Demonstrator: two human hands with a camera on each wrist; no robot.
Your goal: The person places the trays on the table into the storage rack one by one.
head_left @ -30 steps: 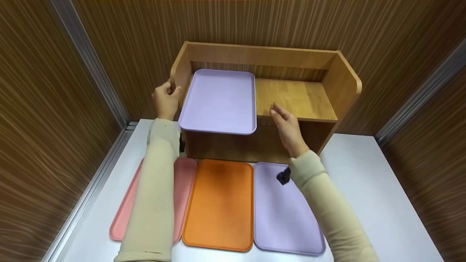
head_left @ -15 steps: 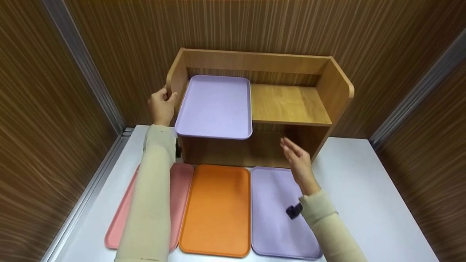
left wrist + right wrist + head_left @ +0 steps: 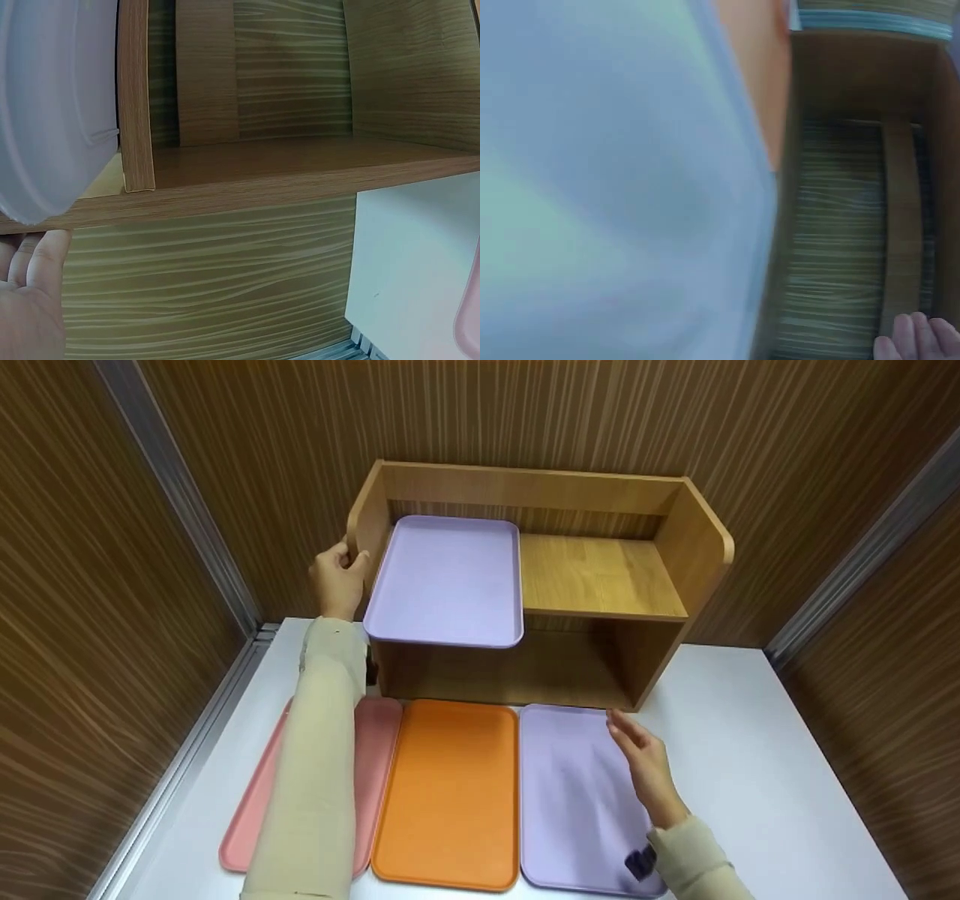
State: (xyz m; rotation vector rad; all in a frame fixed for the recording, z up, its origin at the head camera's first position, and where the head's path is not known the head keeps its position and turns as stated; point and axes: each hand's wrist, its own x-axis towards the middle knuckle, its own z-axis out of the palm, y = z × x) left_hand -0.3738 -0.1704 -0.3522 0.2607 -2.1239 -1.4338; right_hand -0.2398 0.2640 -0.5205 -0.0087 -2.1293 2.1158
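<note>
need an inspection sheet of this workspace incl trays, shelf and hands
Surface: white table, partly covered.
Job's things: lilac tray on wooden shelf unit, overhanging in front; pink tray, orange tray, second lilac tray in a row on the table.
Clutter: nothing seen.
Hands: left hand grips the unit's left side panel; right hand, seemingly empty, near the second lilac tray's right edge.
Cables: nothing seen.
Surroundings: wood-grain walls, metal corner strips.

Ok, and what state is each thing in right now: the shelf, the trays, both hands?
Wooden shelf: upright, open-fronted
Upper lavender tray: face up, jutting past the shelf's front
Left hand: gripping the shelf's left side panel
Right hand: relaxed, holding nothing
Pink tray: face up, partly hidden by a sleeve
Orange tray: face up, in full view
Lower lavender tray: face up, partly hidden by the right hand
</note>
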